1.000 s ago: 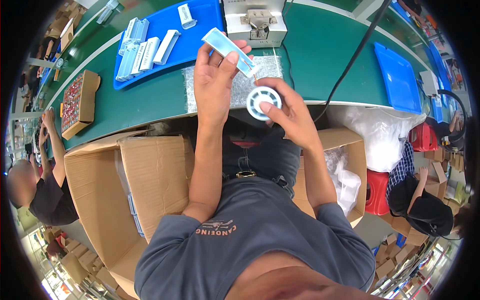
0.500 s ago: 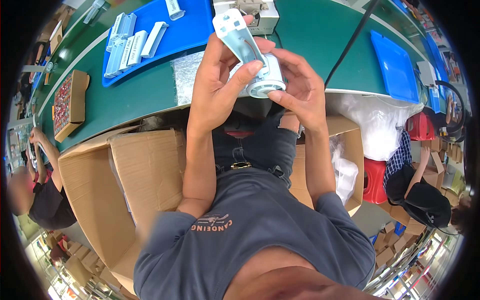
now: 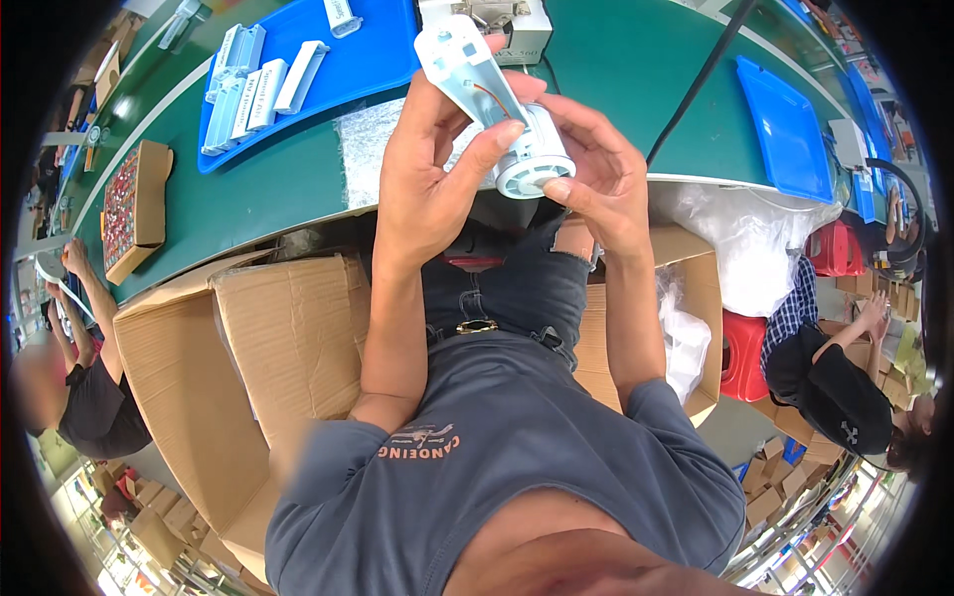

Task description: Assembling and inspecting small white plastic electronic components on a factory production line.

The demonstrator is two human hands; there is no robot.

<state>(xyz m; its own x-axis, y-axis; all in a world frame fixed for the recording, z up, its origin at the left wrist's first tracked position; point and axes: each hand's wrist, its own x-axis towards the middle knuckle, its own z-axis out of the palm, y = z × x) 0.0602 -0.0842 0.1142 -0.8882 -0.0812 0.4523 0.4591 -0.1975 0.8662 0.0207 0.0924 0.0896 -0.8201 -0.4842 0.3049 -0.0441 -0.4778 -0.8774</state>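
Above the table's near edge I hold a pale-blue plastic fan housing [image 3: 477, 84], with a hollow handle part and a round slotted end. A thin red wire shows inside the hollow part. My left hand [image 3: 437, 164] is closed round the handle, its thumb lying near the joint with the round part. The round end is gripped by my right hand [image 3: 601, 164], whose thumb presses at the slotted face's rim. The right fingers behind the housing are partly hidden.
On the green table [image 3: 268, 189] a blue tray [image 3: 368, 60] carries several pale-blue plastic parts. A metal-latched case [image 3: 527, 35], bubble wrap [image 3: 368, 149], a box of small red parts [image 3: 139, 209] and another blue tray [image 3: 785, 129] lie around. Cardboard boxes [image 3: 288, 338] flank me; people work at both sides.
The fan housing has tipped slightly, so its slotted round face shows more. Both hands keep their hold. The person at the right has raised their hands.
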